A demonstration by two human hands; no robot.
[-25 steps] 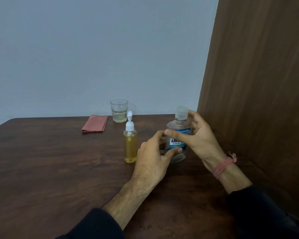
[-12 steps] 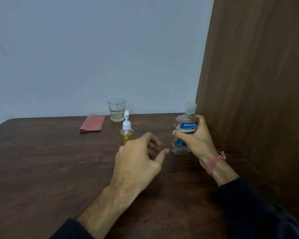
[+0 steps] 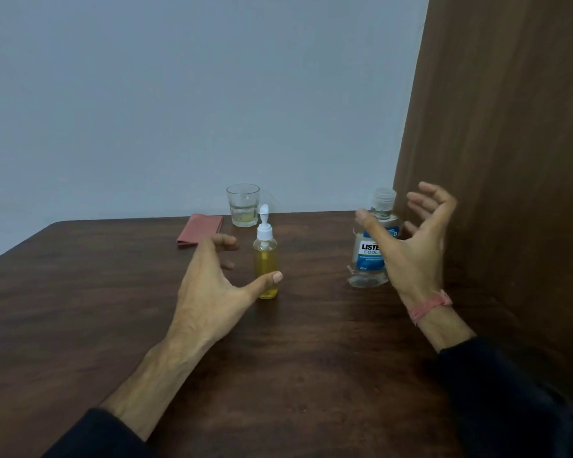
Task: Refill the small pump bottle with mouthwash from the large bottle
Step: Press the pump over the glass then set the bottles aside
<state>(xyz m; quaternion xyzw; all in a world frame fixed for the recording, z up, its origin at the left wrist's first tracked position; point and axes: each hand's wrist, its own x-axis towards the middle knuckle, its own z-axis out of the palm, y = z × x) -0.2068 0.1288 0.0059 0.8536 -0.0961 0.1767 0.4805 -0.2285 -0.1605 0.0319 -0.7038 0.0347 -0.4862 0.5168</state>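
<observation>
Reaching toward the small pump bottle with left hand spread, holding nothing. Hovering right hand open beside the capped large bottle. Risking tipping the narrow pump bottle sideways with the thumb.

One view only — a wide-angle head camera, looking forward and slightly down across the dark wooden bench from the person's seat. It sits close: both forearms enter from the bottom edge and reach toward mid-frame. It faces a pale wall beyond the bench's far edge — a brown wooden panel fills the right side.
</observation>
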